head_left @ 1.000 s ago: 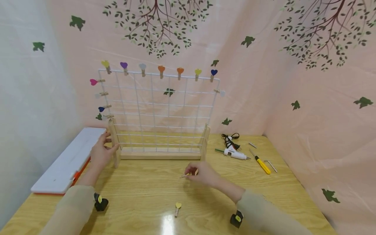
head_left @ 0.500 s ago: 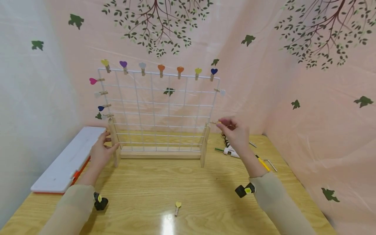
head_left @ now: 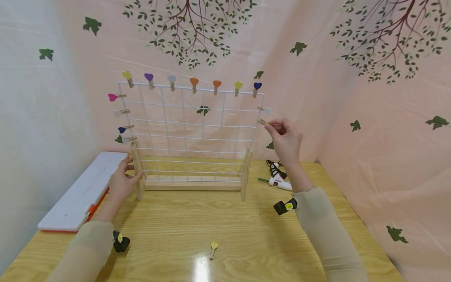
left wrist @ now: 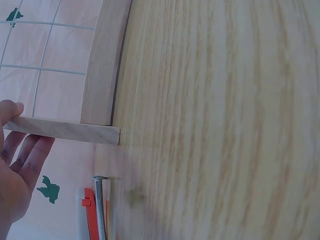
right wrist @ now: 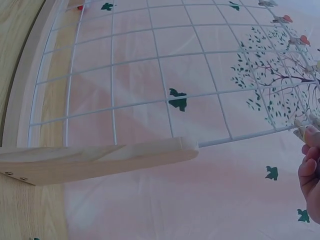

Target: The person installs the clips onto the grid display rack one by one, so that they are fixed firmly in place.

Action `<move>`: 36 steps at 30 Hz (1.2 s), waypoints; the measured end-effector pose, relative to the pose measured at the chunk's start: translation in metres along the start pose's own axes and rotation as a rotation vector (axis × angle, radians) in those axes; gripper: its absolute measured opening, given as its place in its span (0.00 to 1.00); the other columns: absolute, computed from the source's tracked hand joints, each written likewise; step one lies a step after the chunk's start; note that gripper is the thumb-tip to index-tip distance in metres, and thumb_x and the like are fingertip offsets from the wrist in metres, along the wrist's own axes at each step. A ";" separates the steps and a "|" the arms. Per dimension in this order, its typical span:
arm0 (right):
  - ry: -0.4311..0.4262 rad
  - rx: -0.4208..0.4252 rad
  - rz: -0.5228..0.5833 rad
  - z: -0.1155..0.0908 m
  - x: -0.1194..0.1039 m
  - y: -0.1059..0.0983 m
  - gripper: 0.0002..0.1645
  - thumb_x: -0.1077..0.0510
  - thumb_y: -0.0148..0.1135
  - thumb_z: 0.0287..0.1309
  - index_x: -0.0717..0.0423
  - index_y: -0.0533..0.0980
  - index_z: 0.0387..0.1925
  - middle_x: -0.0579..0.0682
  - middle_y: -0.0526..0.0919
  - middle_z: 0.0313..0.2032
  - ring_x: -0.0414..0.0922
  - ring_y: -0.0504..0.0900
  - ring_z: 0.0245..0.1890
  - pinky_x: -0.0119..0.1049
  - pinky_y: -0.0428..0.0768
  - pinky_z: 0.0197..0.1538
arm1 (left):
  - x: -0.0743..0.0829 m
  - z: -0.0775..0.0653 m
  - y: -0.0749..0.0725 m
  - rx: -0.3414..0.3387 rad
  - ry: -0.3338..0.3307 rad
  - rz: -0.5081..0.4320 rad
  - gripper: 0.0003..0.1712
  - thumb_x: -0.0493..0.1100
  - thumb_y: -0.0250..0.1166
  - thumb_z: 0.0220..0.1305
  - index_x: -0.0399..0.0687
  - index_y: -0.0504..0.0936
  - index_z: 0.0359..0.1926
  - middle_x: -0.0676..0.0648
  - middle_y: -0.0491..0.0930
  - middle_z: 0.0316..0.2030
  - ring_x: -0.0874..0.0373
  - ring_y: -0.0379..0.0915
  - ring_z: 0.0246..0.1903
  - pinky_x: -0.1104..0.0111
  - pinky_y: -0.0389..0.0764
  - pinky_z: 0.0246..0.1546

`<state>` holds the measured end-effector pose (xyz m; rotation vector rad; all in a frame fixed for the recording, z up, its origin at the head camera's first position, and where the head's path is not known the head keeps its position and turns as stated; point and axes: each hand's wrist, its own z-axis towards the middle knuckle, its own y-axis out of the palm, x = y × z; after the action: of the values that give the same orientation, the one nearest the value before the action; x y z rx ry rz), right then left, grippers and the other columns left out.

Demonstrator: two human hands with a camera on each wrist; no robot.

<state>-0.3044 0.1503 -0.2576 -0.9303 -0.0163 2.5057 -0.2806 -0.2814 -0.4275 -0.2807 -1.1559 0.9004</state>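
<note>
A white wire grid [head_left: 202, 139] stands upright in a wooden stand [head_left: 192, 188]. Heart-topped clothespins line its top and left edges, and a pale-heart clothespin [head_left: 267, 111] is on the right edge. My right hand [head_left: 287, 143] pinches another small wooden clothespin [head_left: 262, 122] against that right edge, just below the pale one; fingertips hide its top. In the right wrist view the pinching fingers are at the far right by the grid's side wire. My left hand [head_left: 121, 182] grips the stand's left upright [left wrist: 65, 129] between thumb and fingers.
One clothespin with a yellow heart [head_left: 214, 245] lies on the table's near part. At the left is a flat white case [head_left: 81, 192] with a red edge. A glue gun [head_left: 280, 183] with its black cord lies right of the stand, partly behind my right arm.
My right hand has lifted from the table up to the grid's right edge, carrying the clothespin, and has risen along that edge. The left hand has stayed on the upright.
</note>
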 end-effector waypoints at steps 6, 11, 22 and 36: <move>0.026 -0.025 0.009 0.007 0.012 0.005 0.09 0.63 0.67 0.45 0.67 0.78 0.29 0.59 0.79 0.22 0.36 0.71 0.17 0.20 0.67 0.20 | 0.000 0.000 0.000 0.006 0.003 0.005 0.33 0.43 0.64 0.55 0.39 0.62 0.59 0.32 0.75 0.43 0.41 0.76 0.29 0.52 0.75 0.31; 0.071 -0.055 0.022 0.010 0.026 0.010 0.12 0.59 0.68 0.44 0.64 0.79 0.29 0.55 0.80 0.23 0.36 0.73 0.19 0.21 0.69 0.21 | 0.000 0.000 0.000 0.001 0.004 -0.003 0.33 0.43 0.63 0.55 0.39 0.62 0.59 0.32 0.75 0.43 0.41 0.76 0.29 0.52 0.76 0.31; -0.001 -0.108 -0.084 -0.002 0.025 -0.001 0.20 0.51 0.69 0.42 0.57 0.77 0.37 0.49 0.78 0.33 0.40 0.74 0.29 0.23 0.74 0.29 | -0.001 -0.001 -0.001 -0.004 0.010 -0.012 0.32 0.42 0.63 0.55 0.39 0.62 0.59 0.32 0.75 0.43 0.41 0.76 0.29 0.52 0.76 0.31; -0.077 -0.958 -0.055 -0.141 0.026 0.030 0.20 0.50 0.67 0.44 0.44 0.76 0.43 0.39 0.77 0.36 0.41 0.73 0.28 0.27 0.75 0.28 | 0.000 -0.001 0.000 0.015 0.022 -0.018 0.32 0.42 0.64 0.55 0.39 0.63 0.59 0.32 0.75 0.42 0.41 0.75 0.28 0.52 0.76 0.30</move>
<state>-0.2468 0.1144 -0.3869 -1.1203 -1.3297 2.4368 -0.2795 -0.2810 -0.4277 -0.2673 -1.1296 0.8878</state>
